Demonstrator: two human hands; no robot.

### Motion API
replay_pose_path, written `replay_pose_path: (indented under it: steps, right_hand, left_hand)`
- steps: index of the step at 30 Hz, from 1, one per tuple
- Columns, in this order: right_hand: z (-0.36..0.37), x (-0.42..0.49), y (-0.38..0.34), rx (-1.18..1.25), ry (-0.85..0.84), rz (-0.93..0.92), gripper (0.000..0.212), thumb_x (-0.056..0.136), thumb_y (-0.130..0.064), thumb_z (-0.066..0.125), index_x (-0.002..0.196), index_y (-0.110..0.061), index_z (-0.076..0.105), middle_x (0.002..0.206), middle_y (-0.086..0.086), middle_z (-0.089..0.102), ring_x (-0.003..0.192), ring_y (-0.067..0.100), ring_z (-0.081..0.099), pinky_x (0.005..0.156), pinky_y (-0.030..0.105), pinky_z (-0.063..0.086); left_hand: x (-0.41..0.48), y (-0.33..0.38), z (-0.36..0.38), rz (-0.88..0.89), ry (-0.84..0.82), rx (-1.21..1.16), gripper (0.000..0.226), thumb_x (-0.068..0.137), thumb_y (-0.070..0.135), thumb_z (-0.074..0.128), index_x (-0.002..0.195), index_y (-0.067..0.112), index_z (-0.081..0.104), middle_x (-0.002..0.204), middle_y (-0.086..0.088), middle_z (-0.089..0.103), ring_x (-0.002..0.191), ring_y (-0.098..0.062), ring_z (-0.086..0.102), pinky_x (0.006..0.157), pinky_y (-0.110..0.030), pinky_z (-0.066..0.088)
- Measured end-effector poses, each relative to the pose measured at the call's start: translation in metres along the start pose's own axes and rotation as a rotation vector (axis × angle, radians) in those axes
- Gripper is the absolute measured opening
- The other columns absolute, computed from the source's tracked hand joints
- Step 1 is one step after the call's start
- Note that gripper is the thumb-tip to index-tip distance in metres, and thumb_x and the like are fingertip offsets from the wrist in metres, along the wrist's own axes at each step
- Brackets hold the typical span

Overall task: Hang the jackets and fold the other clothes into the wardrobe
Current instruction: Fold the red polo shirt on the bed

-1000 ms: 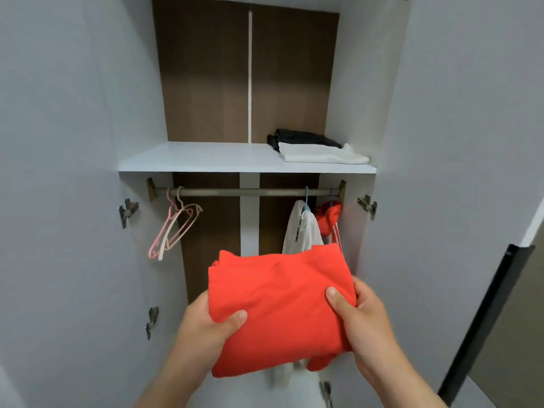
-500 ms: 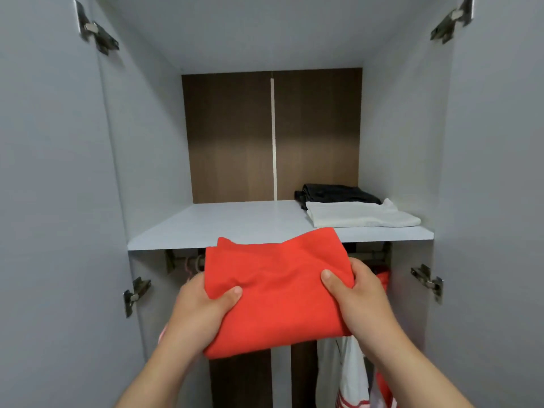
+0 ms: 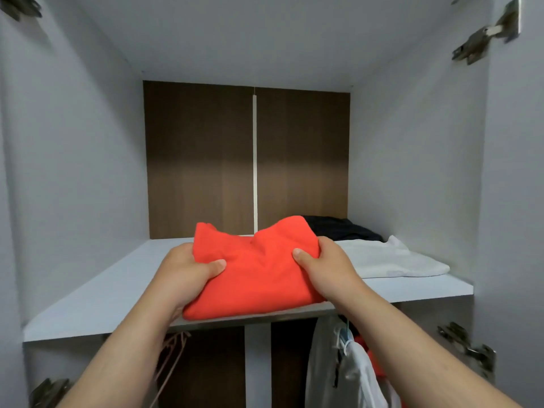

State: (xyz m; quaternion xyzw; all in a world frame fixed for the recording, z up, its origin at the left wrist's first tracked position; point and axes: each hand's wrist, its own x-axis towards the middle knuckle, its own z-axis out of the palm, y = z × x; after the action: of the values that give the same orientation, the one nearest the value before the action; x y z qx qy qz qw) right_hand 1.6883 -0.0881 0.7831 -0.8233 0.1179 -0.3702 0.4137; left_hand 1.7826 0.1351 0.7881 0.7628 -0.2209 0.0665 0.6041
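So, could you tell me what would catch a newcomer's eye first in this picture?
The folded red garment stands out, at the front edge of the shelf, gripped on either side by the left hand and right hand. Behind it to the right lie a folded white garment and, further back, a black garment.

Bare forearms are reaching in from 7 and 5 o'clock. The left hand [image 3: 188, 270] is gripping the cloth [image 3: 259, 278] at its 9 o'clock edge, the right hand [image 3: 331, 266] at 3 o'clock, both thumbs lying on top.
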Motion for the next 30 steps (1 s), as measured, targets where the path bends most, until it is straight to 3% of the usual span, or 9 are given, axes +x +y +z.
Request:
replay_pose_path:
  steps: [3, 7, 11, 15, 17, 22, 26, 28, 30]
  right_hand:
    - [0.012, 0.022, 0.01, 0.031, 0.027, 0.048, 0.05, 0.093, -0.032, 0.065, 0.137, -0.018, 0.047, 0.124, 0.0, 0.058, 0.109, 0.016, 0.057, 0.087, 0.026, 0.039]
    - [0.008, 0.028, 0.029, -0.141, 0.035, -0.058, 0.04, 0.093, -0.034, 0.063, 0.131, -0.023, 0.055, 0.127, -0.005, 0.057, 0.118, 0.015, 0.054, 0.094, 0.025, 0.038]
    - [-0.003, 0.024, 0.041, -0.436, -0.251, -0.344, 0.046, 0.093, -0.048, 0.056, 0.134, -0.026, 0.056, 0.134, -0.01, 0.053, 0.124, 0.006, 0.047, 0.098, 0.015, 0.031]
    - [-0.008, 0.027, 0.043, -0.687, -0.489, -0.345, 0.073, 0.093, -0.069, 0.029, 0.153, -0.028, 0.031, 0.16, -0.005, 0.03, 0.145, 0.014, 0.029, 0.118, 0.03, 0.024]
    - [-0.009, 0.031, 0.04, -0.753, -0.55, -0.325, 0.077, 0.091, -0.074, 0.023, 0.151, -0.027, 0.034, 0.156, -0.002, 0.037, 0.141, 0.019, 0.037, 0.116, 0.035, 0.028]
    - [-0.009, 0.043, 0.035, -0.969, -0.586, -0.362, 0.071, 0.091, -0.075, 0.018, 0.122, -0.022, 0.054, 0.123, 0.003, 0.063, 0.12, 0.021, 0.054, 0.119, 0.042, 0.02]
    - [-0.011, 0.05, 0.024, -0.92, -0.612, -0.359, 0.083, 0.081, -0.082, 0.004, 0.111, -0.025, 0.058, 0.118, 0.003, 0.06, 0.115, 0.021, 0.053, 0.113, 0.042, 0.026]
    - [-0.006, 0.059, 0.015, -0.822, -0.606, -0.351, 0.087, 0.08, -0.083, 0.007, 0.13, -0.029, 0.053, 0.14, 0.002, 0.049, 0.129, 0.023, 0.046, 0.113, 0.04, 0.028]
    - [0.003, 0.068, 0.011, -0.762, -0.663, -0.31, 0.084, 0.084, -0.083, 0.017, 0.152, -0.036, 0.03, 0.162, -0.002, 0.023, 0.148, 0.022, 0.024, 0.119, 0.039, 0.019]
  left_hand:
    - [0.022, -0.009, 0.012, -0.022, 0.02, 0.086, 0.012, 0.086, 0.019, 0.072, 0.097, 0.022, 0.068, 0.105, -0.004, 0.073, 0.092, -0.021, 0.069, 0.091, -0.043, 0.054]
    - [0.022, -0.017, 0.009, 0.035, 0.124, 0.462, 0.07, 0.088, 0.05, 0.063, 0.147, 0.022, 0.039, 0.15, -0.004, 0.043, 0.135, -0.023, 0.044, 0.108, -0.039, 0.036]
    - [-0.002, -0.017, 0.008, 0.209, -0.088, 0.659, 0.067, 0.084, 0.065, 0.053, 0.144, 0.037, 0.04, 0.147, 0.014, 0.044, 0.128, -0.007, 0.044, 0.1, -0.025, 0.036]
    - [-0.005, -0.023, 0.022, 0.125, -0.325, 0.876, 0.071, 0.093, 0.068, 0.033, 0.155, 0.039, 0.013, 0.164, 0.011, 0.01, 0.15, -0.01, 0.009, 0.121, -0.032, 0.013]
    - [0.0, -0.024, 0.024, 0.078, -0.338, 0.9, 0.07, 0.095, 0.068, 0.026, 0.156, 0.038, 0.009, 0.165, 0.01, 0.004, 0.151, -0.01, 0.002, 0.122, -0.033, 0.007]
    - [0.015, -0.017, 0.027, 0.002, -0.355, 1.033, 0.069, 0.094, 0.069, 0.024, 0.152, 0.031, 0.026, 0.158, 0.006, 0.031, 0.143, -0.016, 0.032, 0.113, -0.034, 0.029]
    - [0.026, -0.011, 0.023, -0.011, -0.391, 1.006, 0.081, 0.085, 0.081, 0.021, 0.149, 0.032, 0.034, 0.156, 0.007, 0.035, 0.141, -0.015, 0.035, 0.111, -0.032, 0.03]
    - [0.035, -0.005, 0.023, 0.047, -0.401, 0.983, 0.086, 0.081, 0.085, 0.027, 0.152, 0.037, 0.026, 0.162, 0.007, 0.02, 0.149, -0.015, 0.018, 0.117, -0.033, 0.019]
    - [0.043, -0.002, 0.028, 0.097, -0.466, 0.936, 0.091, 0.078, 0.085, 0.036, 0.155, 0.041, 0.012, 0.165, 0.01, 0.001, 0.151, -0.01, -0.002, 0.122, -0.036, 0.005]
